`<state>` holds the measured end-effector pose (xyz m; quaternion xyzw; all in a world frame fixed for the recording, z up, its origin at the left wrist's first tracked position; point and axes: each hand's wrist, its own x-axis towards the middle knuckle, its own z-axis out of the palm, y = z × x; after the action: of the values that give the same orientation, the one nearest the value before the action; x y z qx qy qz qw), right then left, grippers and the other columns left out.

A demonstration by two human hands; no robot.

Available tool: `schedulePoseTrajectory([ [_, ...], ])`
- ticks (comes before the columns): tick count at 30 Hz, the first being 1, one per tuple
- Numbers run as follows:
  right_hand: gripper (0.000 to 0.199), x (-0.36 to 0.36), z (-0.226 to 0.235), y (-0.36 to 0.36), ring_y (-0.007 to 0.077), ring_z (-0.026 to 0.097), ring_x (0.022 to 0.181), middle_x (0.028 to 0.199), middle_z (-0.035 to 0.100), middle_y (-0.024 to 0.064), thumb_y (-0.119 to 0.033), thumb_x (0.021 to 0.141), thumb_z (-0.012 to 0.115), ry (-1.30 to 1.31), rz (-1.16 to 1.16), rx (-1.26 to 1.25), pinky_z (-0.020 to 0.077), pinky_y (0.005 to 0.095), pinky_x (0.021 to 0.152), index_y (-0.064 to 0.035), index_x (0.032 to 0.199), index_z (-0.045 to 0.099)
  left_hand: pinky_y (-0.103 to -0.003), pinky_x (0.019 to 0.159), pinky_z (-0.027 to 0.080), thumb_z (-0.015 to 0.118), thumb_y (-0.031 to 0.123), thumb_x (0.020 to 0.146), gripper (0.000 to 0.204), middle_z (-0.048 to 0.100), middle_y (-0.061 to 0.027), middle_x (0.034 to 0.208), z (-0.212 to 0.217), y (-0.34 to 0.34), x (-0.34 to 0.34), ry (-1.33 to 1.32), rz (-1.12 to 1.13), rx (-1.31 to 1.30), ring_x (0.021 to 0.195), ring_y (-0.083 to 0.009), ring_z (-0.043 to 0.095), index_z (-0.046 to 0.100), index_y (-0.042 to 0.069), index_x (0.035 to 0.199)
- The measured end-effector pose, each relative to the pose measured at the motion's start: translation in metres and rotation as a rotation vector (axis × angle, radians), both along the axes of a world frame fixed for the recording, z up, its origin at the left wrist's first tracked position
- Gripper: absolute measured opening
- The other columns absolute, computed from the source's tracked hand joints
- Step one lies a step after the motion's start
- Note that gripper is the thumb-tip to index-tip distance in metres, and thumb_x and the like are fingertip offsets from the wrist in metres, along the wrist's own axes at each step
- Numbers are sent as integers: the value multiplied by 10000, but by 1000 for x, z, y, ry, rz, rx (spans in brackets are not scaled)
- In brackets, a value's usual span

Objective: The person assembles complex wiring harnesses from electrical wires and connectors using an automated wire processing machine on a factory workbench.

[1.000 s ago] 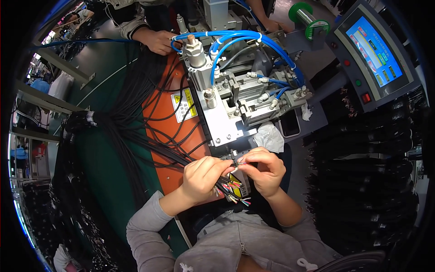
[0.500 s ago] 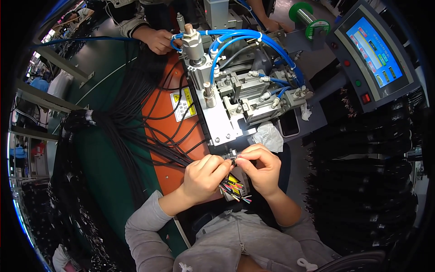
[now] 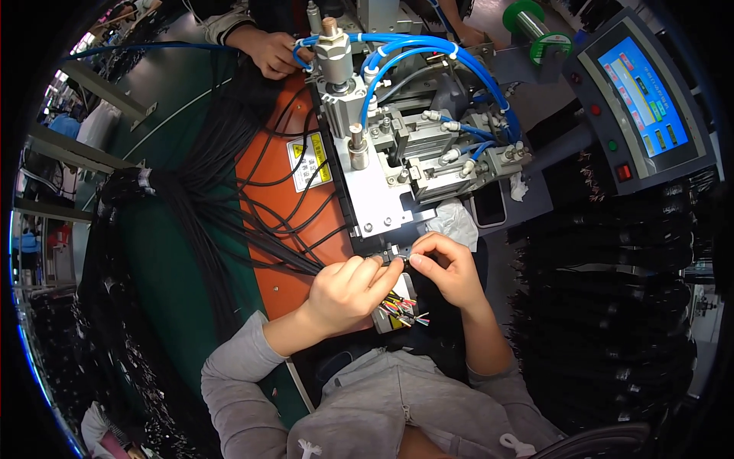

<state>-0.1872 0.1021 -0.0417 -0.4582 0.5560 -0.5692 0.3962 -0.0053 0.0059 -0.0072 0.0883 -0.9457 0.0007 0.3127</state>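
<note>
Within the left hand [image 3: 348, 294], seemingly bundled cables [image 3: 399, 307].

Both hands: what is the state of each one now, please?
Left hand: closed, holding black cables.
Right hand: pinched closed; what it holds is too small to tell.

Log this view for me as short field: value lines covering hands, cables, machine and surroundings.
Left hand: closed around black cables
Right hand: thumb and forefinger beside the left hand; grip too small to confirm
Coloured wire ends: splayed out at the left hand's lower right
Machine: metal, with blue hoses, just beyond both hands
Screen: lit, upper right
Spool: green-rimmed, left of the screen
Co-worker's hand: upper left, near the hoses
</note>
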Motion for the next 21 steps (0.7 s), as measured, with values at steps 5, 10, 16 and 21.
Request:
schedulePoseTrajectory([
  [5, 54, 7, 5, -11, 237, 615, 755, 820, 648, 99, -38, 794, 675, 461, -167, -134, 476, 319, 681, 5, 819, 655, -212, 452, 393, 612, 131, 732, 316, 480, 19, 741, 0, 5, -1, -152, 61, -11, 612, -100, 480, 667, 66, 1036],
  [10, 62, 19, 8, -16, 276, 553, 691, 709, 579, 100, -40, 777, 656, 623, -209, -104, 445, 369, 624, -10, 766, 604, -205, 449, 405, 600, 141, 733, 320, 457, 13, 754, 1, 10, -2, -222, 128, -3, 625, -100, 468, 661, 58, 1036],
  [16, 66, 20, 3, -14, 274, 533, 678, 700, 561, 98, -22, 747, 647, 612, -199, -118, 432, 358, 610, -16, 732, 582, -222, 443, 396, 613, 117, 764, 294, 434, 4, 738, 4, 13, -3, -252, 154, 25, 610, -101, 469, 666, 64, 1048],
  [21, 85, 22, -9, -18, 280, 524, 677, 708, 551, 107, -13, 740, 649, 522, -275, -185, 429, 350, 612, -4, 723, 566, -240, 438, 380, 631, 95, 798, 257, 402, 1, 694, 5, 11, -6, -241, 151, 41, 580, -102, 464, 678, 83, 1051],
])
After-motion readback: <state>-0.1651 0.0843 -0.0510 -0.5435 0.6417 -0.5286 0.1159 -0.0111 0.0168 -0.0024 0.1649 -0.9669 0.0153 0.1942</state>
